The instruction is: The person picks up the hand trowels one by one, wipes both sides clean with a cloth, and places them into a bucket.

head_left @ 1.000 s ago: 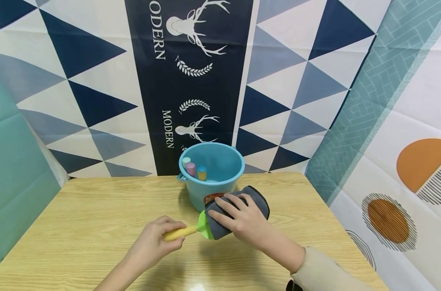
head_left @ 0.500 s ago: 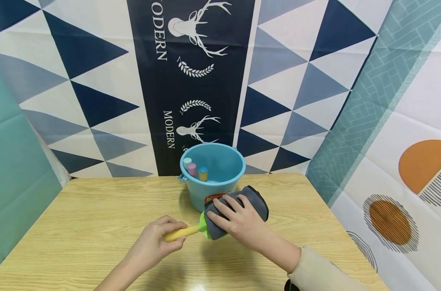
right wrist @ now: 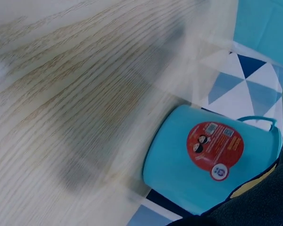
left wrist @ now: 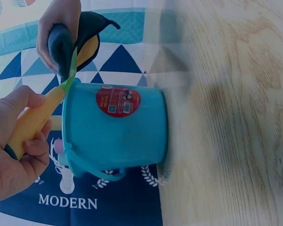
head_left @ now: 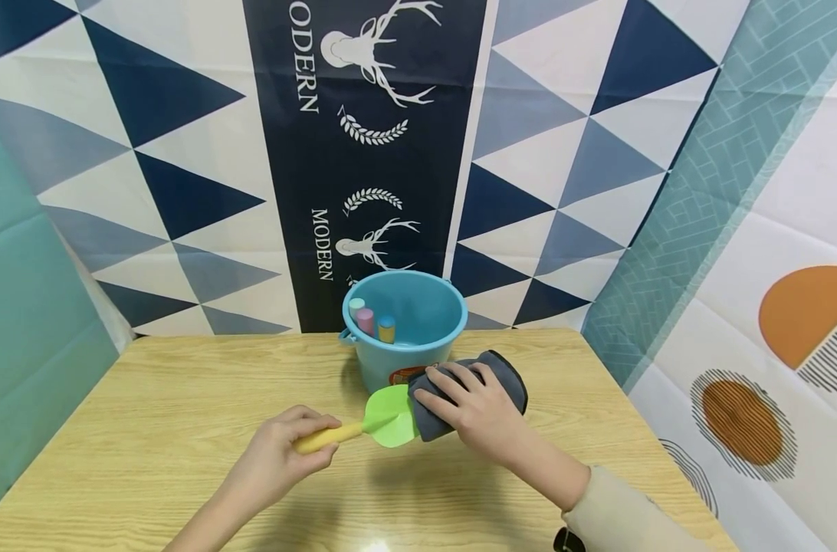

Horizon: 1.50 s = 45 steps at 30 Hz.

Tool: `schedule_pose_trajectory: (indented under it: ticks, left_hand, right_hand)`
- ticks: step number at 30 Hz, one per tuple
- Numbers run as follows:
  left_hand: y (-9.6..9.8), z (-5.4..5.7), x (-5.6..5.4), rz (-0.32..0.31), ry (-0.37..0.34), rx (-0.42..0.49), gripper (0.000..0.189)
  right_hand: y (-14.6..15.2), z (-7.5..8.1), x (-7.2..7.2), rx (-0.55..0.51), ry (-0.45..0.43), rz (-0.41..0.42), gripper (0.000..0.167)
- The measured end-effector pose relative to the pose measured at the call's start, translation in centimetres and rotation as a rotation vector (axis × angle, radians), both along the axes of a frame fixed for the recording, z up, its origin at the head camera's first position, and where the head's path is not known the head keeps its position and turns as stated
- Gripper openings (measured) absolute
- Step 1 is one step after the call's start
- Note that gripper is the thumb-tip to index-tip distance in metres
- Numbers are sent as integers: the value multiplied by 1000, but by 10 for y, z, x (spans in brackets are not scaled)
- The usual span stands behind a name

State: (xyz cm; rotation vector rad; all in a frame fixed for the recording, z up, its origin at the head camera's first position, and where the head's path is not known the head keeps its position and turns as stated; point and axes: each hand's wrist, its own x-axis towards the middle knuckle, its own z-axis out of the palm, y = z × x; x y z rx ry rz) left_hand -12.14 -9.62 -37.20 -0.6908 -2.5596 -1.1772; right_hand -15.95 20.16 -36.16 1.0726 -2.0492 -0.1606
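Note:
My left hand (head_left: 277,454) grips the yellow handle of a toy shovel (head_left: 392,418), whose flat green blade points right, above the table. My right hand (head_left: 479,414) holds a dark grey cloth (head_left: 510,382) with a black edge, folded over the far end of the blade, so the blade's tip is hidden. In the left wrist view, the shovel (left wrist: 37,117) is seen edge-on, and the cloth (left wrist: 61,49) shows a yellowish inner side. Only the cloth's dark edge (right wrist: 245,202) and bits of fingers appear in the right wrist view.
Behind the hands a blue bucket (head_left: 377,364) stands upright on the wooden table (head_left: 205,429), close to the wall. Several small coloured pieces (head_left: 365,321) stick up inside it on the left. Patterned sheets (head_left: 549,153) hang behind and beside the table.
Over the last half second the cloth and right hand have shifted right, and the left hand with the shovel slightly left. More of the green blade now shows.

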Motion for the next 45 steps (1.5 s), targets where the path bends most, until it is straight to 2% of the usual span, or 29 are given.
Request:
schedule_pose_trajectory:
  ticks: [3,5,11,15,19,25,29,34,39,42,45]
  left_hand:
    - [-2,0,0,10,-11,7,21]
    - [-3,-1,0,19,-30,22,22]
    - [-4,-4,-2,33,-54,88,24]
    - [-4,-6,-4,34,-53,123,24]
    - [-3,-6,-6,36,-67,163,24]
    - [1,-6,-6,36,-53,215,24]
    - [5,-6,-7,29,-31,250,24]
    - [10,-5,-7,19,-25,294,23]
    - [15,-4,-6,10,-25,324,23]
    - [17,-2,-5,13,-46,340,22]
    - [19,0,-5,15,-59,351,22]
  right_hand:
    - [4,1,-2,-63,-44,2,54]
    - [6,2,-3,-126,-116,-11,56]
    - [12,5,-7,-402,-452,-65,57]
    - [14,5,-9,-593,-624,-64,51]
    - [15,5,-9,-735,-709,-77,49]
    - [14,6,-9,-848,-818,-129,52]
    - [12,8,-9,-933,-929,-129,51]
    - [8,12,-7,-1064,-1132,-63,49]
    - [3,16,-4,-1204,-1349,57,51]
    - [0,18,-3,-1257,-1433,123,53]
    - [-2,18,-1,-1276,-1474,163,53]
